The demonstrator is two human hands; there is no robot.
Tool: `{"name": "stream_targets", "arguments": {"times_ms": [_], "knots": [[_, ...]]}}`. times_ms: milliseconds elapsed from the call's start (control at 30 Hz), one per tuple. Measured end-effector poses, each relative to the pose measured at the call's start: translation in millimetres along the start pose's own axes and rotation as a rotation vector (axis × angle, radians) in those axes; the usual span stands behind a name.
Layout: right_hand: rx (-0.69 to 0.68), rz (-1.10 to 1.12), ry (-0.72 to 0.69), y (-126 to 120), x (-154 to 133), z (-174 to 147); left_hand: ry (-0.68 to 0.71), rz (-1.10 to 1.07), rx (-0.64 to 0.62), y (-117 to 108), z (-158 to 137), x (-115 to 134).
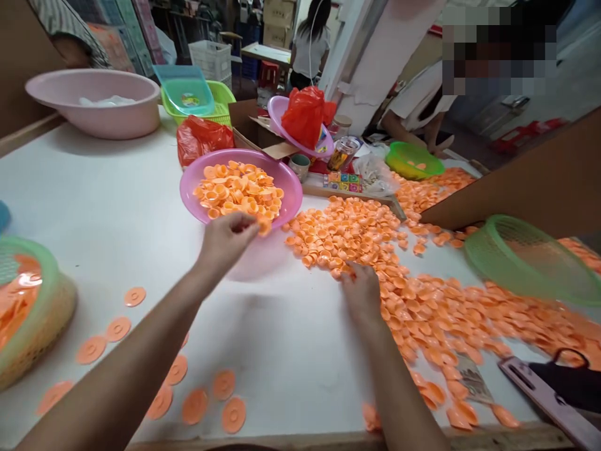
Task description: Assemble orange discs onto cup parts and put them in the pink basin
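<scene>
My left hand (230,241) pinches a small orange plastic cup-shaped piece (264,225) in front of the near rim of a pink basin (293,188). Inside that basin lies a heap of similar orange pieces (237,188). My right hand (361,288) reaches to the near edge of a large spread of loose orange pieces (347,232) on the white table (263,376). Its fingertips touch the pieces there, and whether one is between them is hidden. Flat orange discs (194,406) are scattered around my left forearm.
A green basket (61,294) of orange parts stands at left, another green basket (530,263) at right. Behind are a large pale pink tub (117,116), red bags (204,141) and a cardboard box (248,128). A phone (549,401) lies near right. A co-worker's hands are beside a green bowl (413,160).
</scene>
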State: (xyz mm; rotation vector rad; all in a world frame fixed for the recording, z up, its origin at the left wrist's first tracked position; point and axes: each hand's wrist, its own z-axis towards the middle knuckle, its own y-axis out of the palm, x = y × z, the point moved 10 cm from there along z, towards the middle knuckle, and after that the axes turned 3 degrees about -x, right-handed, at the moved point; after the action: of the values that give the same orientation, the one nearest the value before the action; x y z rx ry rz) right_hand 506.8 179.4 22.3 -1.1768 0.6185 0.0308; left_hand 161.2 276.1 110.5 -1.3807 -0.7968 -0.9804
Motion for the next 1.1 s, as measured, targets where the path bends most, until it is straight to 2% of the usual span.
{"name": "stream_targets", "arguments": {"times_ms": [67,133,167,233,300,333,400,433,500,600,667,733,800,900,1000,1100], "knots": [[-0.025,-0.043,-0.002,4.4,12.7,7.1,0.039,0.047,0.052,-35.2,17.3,12.4],[-0.043,-0.029,-0.001,7.6,20.2,1.1,0.055,0.213,-0.031,-54.1,9.5,-1.6],[-0.049,-0.016,0.003,8.2,22.4,-5.4,0.047,0.324,-0.114,-58.1,-3.7,-19.6],[-0.076,0.011,-0.008,9.3,21.7,-22.0,-0.023,0.511,-0.323,-60.1,-44.4,-72.8],[-0.107,0.05,-0.038,9.3,14.4,-39.3,-0.144,0.631,-0.431,-65.2,-88.3,-127.0],[-0.117,0.072,-0.051,8.7,9.1,-47.2,-0.216,0.663,-0.441,-66.6,-106.1,-148.3],[-0.123,0.121,-0.056,6.9,-3.4,-61.0,-0.267,0.673,-0.427,-54.3,-127.7,-166.8],[-0.124,0.155,-0.042,6.6,-10.0,-67.2,-0.24,0.661,-0.42,-39.3,-131.5,-164.3],[-0.148,0.265,0.007,9.7,-23.6,-80.1,-0.105,0.621,-0.437,4.9,-131.7,-142.0],[-0.281,0.487,0.11,27.3,-43.7,-104.2,0.085,0.577,-0.513,75.4,-134.0,-100.7],[-0.382,0.599,0.186,41.2,-51.7,-122.3,0.129,0.591,-0.534,104.7,-139.4,-85.3],[-0.44,0.679,0.27,51.1,-51.6,-137.9,0.128,0.619,-0.519,117.0,-144.2,-80.6],[-0.457,0.729,0.352,56.7,-45.7,-148.7,0.116,0.603,-0.501,119.5,-147.2,-81.8],[-0.442,0.766,0.438,58.4,-38.0,-155.3,0.127,0.464,-0.484,118.9,-148.1,-83.4],[-0.447,0.802,0.476,58.1,-39.4,-157.3,0.314,0.369,-0.463,118.5,-152.5,-71.4],[-0.529,0.818,0.49,63.9,-46.1,-164.3,0.525,0.36,-0.48,117.2,-165.9,-63.2]]}}
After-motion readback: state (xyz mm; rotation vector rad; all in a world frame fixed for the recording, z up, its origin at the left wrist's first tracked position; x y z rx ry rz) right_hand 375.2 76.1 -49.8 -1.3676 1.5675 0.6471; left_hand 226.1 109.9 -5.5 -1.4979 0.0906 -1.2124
